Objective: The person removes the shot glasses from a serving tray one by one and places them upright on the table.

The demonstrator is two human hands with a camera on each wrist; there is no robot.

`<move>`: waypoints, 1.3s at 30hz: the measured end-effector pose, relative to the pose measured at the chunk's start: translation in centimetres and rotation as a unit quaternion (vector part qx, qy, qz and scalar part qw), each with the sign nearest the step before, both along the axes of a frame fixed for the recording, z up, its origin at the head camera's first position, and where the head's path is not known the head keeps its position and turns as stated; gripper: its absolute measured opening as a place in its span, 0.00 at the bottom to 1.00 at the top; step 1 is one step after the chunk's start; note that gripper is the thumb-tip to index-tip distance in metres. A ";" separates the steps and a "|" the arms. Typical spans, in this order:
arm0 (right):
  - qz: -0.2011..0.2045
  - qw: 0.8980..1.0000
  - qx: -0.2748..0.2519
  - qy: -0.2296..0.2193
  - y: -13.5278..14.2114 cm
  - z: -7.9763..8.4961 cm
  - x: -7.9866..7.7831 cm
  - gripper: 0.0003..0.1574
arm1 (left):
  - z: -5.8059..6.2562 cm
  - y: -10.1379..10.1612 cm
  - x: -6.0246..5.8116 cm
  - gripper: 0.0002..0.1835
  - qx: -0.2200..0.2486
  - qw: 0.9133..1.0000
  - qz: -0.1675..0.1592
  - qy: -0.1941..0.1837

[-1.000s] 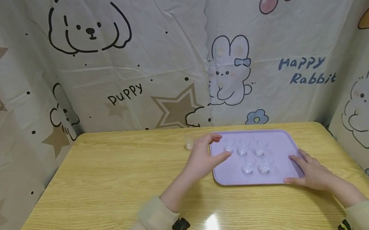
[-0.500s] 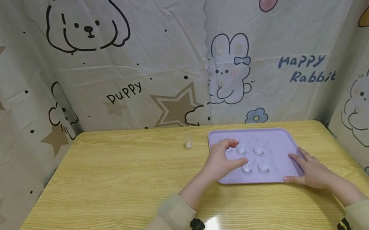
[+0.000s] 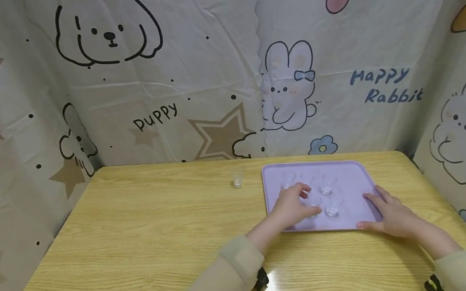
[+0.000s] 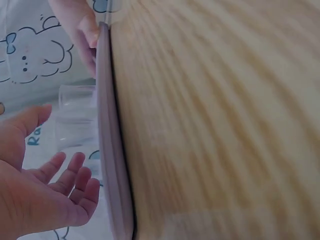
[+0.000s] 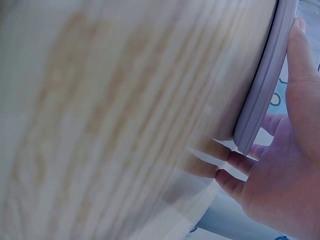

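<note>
Several small clear cups, such as the front right one [image 3: 332,209], stand on a light purple tray [image 3: 353,174]. My left hand [image 3: 290,206] reaches over the tray's left part, thumb and fingers apart beside the front left cup, which it partly hides. In the left wrist view that hand [image 4: 47,195] holds nothing, with clear cups [image 4: 77,102] beyond its fingertips. At the tray's front right corner, my right hand [image 3: 394,215] grips the edge. The right wrist view has its thumb along the tray rim [image 5: 265,85] and its fingers curled at the corner.
Another clear cup [image 3: 237,179] stands on the wooden table [image 3: 152,235], left of the tray near the back edge. A printed curtain [image 3: 190,87] hangs behind the table and at both sides.
My left hand has moved right and slightly forward from the tray's left edge to the front left cup, uncovering the cup on the table. The right hand stays at the tray's corner.
</note>
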State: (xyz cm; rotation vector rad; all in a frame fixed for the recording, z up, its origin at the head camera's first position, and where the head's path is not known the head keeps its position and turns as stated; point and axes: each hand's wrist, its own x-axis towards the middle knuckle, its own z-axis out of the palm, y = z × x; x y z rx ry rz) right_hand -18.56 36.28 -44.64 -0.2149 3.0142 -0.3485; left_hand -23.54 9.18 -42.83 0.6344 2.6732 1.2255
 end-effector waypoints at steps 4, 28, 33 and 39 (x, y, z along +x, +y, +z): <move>-0.001 1.000 0.000 0.001 -0.1 0.1 0.0 0.61 | -0.2 0.4 -0.1 0.25 -0.015 1.000 0.006 -0.009; 0.004 1.000 -0.004 0.006 0.1 -0.1 0.0 0.61 | 1.8 -0.5 0.1 0.17 -0.033 0.999 -0.027 0.000; 0.006 1.000 -0.005 0.008 0.1 -0.1 0.0 0.61 | 2.9 -1.3 0.4 0.17 -0.032 0.998 -0.048 0.013; 0.006 1.000 -0.005 0.007 0.2 -0.1 -0.1 0.61 | 4.7 -2.7 0.8 0.17 -0.022 0.997 -0.066 0.039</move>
